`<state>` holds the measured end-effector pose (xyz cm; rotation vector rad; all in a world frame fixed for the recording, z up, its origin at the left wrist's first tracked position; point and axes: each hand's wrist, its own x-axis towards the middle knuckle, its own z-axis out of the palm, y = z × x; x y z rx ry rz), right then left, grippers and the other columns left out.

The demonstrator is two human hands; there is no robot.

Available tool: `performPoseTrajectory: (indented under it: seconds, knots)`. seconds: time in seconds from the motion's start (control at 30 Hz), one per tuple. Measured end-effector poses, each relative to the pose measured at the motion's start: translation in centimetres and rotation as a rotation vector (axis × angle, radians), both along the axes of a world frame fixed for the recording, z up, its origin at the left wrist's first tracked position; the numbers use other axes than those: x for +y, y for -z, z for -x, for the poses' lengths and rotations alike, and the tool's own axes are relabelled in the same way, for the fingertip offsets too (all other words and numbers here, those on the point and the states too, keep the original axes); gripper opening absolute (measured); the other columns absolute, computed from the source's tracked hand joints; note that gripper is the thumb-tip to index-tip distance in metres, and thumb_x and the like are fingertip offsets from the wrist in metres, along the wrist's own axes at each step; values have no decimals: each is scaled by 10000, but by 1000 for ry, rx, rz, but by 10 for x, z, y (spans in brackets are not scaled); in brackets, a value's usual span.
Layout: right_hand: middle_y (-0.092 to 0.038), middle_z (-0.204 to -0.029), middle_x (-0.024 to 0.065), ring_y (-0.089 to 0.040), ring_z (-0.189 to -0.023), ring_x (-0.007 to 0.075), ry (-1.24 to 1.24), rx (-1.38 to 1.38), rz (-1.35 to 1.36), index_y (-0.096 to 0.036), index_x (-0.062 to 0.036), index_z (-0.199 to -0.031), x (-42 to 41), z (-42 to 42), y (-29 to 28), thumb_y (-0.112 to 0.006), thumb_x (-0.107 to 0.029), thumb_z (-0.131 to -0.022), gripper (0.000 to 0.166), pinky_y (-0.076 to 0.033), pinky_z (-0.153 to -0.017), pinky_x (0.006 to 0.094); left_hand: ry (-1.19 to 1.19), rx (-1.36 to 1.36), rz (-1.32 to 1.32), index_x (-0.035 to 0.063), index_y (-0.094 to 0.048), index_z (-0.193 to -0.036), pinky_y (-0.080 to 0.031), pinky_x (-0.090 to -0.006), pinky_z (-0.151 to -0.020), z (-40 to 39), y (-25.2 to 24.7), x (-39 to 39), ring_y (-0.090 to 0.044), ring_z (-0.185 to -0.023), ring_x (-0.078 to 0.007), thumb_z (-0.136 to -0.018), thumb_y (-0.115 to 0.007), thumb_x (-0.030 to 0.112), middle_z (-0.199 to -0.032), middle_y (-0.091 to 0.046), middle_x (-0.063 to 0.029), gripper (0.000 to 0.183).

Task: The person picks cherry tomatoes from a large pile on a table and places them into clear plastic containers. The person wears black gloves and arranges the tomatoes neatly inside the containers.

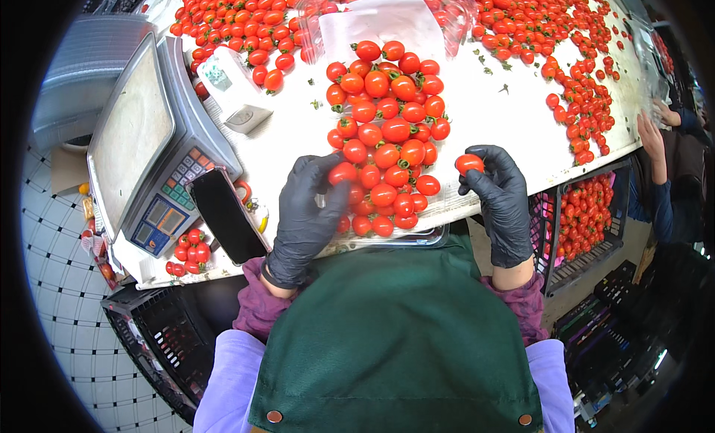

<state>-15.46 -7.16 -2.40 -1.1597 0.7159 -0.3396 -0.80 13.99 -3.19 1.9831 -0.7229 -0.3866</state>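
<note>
In the middle of the table lies a clear plastic clamshell container [438, 212], its open lid [469, 14] tipped away at the far side. Red cherry tomatoes [385, 154], some with green calyxes, fill its base. My left hand [307, 207], in a black glove, is at the container's left side with a cherry tomato [342, 174] between thumb and forefinger. To the right of the container, my black-gloved right hand [497, 195] pinches another cherry tomato [469, 164] above the table. A white sheet [385, 22] lies in the lid.
Heaps of cherry tomatoes [234, 14] spread across the far table. On the left are a digital scale [179, 181], a smartphone [229, 215], a white box [234, 92] and stacked clear containers [84, 70]. A black crate of tomatoes [586, 218] stands below right, near another person's hands [651, 137].
</note>
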Motion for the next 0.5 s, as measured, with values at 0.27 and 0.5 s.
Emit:
performPoseTrajectory:
  seconds: [0.27, 0.5]
  knots:
    - [-566, -869, 45, -540, -719, 89, 7, 23, 7, -529, -5, -994, 3, 9, 10, -651, -41, -794, 237, -473, -628, 232, 54, 249, 388, 30, -406, -1293, -444, -275, -888, -21, -6, -35, -522, -1061, -150, -850, -529, -54, -1309, -456, -87, 467]
    - [-572, -1006, 72, -565, -873, 117, 11, 2, -54, -525, 12, -1084, 3, 14, 9, -625, 24, -789, 312, -497, -757, 252, -110, 231, 361, 23, -496, -1182, -461, -268, -838, -24, 5, -20, -558, -937, -127, -846, -508, -51, -1140, -555, -85, 344]
